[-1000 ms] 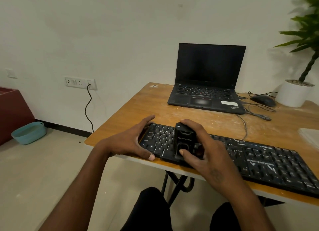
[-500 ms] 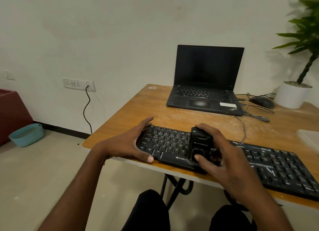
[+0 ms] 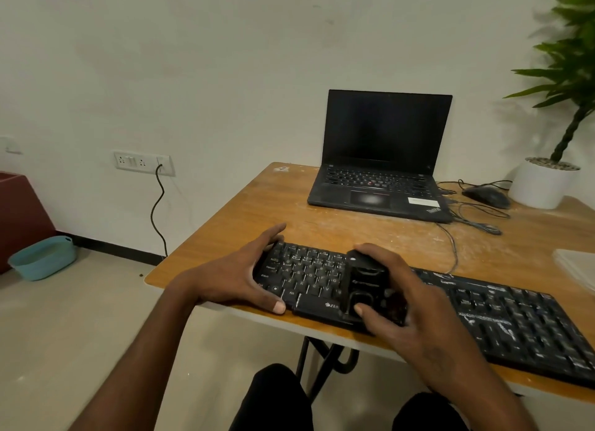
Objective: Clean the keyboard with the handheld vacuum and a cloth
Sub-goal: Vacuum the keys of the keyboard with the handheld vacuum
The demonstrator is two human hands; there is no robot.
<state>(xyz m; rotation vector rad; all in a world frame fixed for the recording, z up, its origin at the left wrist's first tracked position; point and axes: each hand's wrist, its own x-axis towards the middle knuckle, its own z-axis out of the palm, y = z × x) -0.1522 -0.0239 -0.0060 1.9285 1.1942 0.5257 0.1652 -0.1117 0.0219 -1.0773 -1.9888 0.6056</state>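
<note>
On the near edge of the wooden counter (image 3: 244, 211), the black keyboard (image 3: 502, 314) lies lengthwise, its right end running toward the frame border. The right hand (image 3: 405, 308) is wrapped around the handheld vacuum (image 3: 365, 285), thumb laid on the lower face of the body and fingers curled over the far side, with the tool set down on the keys a little left of the board's middle. The left hand (image 3: 240, 274) clasps the keyboard's left end, thumb on the front edge and fingers over the back edge, steadying it.

Compared with a second ago, the vacuum has travelled rightward across the keys, from near the left end to roughly the letter block's right part, while the left hand has kept its place. That reads as a suction pass working steadily along the board; the left stretch looks covered, and the long right portion, where pale specks show on the keys, seems yet to be done. The cloth stage appears not to have started.

No cloth can be made out anywhere; a pale flat object (image 3: 576, 266) at the right border is cut off and I cannot tell what it is. The vacuum's nozzle is hidden beneath its body and the hand, so contact with the keys is a guess. Whether it is running cannot be seen. Behind sit an open laptop (image 3: 380, 160), a mouse (image 3: 486, 195) and a potted plant (image 3: 541, 186).
</note>
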